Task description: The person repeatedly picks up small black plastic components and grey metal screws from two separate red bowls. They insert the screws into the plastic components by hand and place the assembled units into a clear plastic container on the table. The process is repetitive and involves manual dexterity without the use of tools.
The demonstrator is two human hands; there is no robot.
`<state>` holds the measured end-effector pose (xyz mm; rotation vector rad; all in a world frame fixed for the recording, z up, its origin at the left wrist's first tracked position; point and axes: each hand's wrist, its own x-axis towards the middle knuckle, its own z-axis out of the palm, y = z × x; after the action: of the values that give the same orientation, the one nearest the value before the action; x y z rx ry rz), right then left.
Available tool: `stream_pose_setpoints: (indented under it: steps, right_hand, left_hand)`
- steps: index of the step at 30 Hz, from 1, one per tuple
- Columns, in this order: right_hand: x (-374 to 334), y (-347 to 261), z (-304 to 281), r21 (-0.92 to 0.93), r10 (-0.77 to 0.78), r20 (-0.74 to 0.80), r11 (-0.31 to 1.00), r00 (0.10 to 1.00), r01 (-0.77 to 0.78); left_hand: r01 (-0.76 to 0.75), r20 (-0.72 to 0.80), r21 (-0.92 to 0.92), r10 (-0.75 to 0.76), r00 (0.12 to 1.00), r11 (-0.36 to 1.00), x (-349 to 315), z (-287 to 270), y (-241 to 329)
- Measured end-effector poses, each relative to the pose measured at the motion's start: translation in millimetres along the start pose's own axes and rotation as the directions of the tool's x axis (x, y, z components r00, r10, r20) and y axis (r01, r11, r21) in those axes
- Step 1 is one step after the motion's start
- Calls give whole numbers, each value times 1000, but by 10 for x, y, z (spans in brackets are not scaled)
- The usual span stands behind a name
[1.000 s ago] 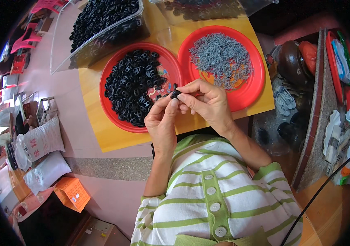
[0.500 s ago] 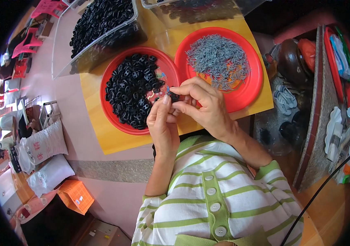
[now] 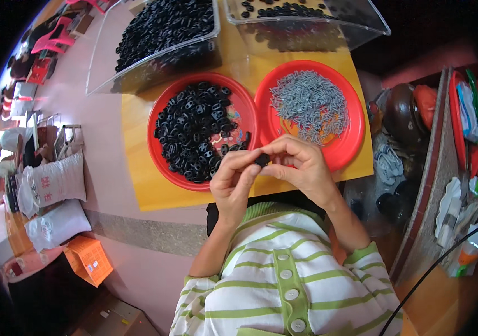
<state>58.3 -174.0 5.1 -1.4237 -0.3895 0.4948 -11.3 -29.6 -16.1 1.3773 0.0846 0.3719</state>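
A small black plastic piece is pinched between the fingertips of both hands, in front of the gap between two red plates. My left hand grips it from the left, thumb and index finger pressed together. From the other side, my right hand closes its thumb and index finger on the same piece. Many black oval plastic pieces with holes fill most of the left red plate. The right red plate bears a heap of small grey screws. Fingers hide part of the held piece.
Behind the plates stand a clear bin heaped with black pieces and a second clear bin with fewer. Everything rests on a yellow tabletop. A dark jar and a stone-topped ledge are at the right.
My view has shifted, so the plates and bins sit lower and farther right. Both hands have drawn away from the left plate, rightward and nearer my body, still pinching a black piece.
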Motion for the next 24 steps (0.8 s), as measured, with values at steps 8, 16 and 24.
stream_pose_setpoints:
  steps: [8,16,24]
  right_hand:
    - [-37,-53,-3,-234,-110,87,964,990,127]
    - [-74,-7,25,-219,-59,105,972,993,81]
    - [87,-2,9,-208,16,107,978,994,7]
  left_hand:
    - [17,35,56,-19,999,998,-104,-51,-32]
    - [-6,20,4,6,1000,1000,-148,-39,-104]
    - [-149,60,246,139,988,958,100,-139,-43]
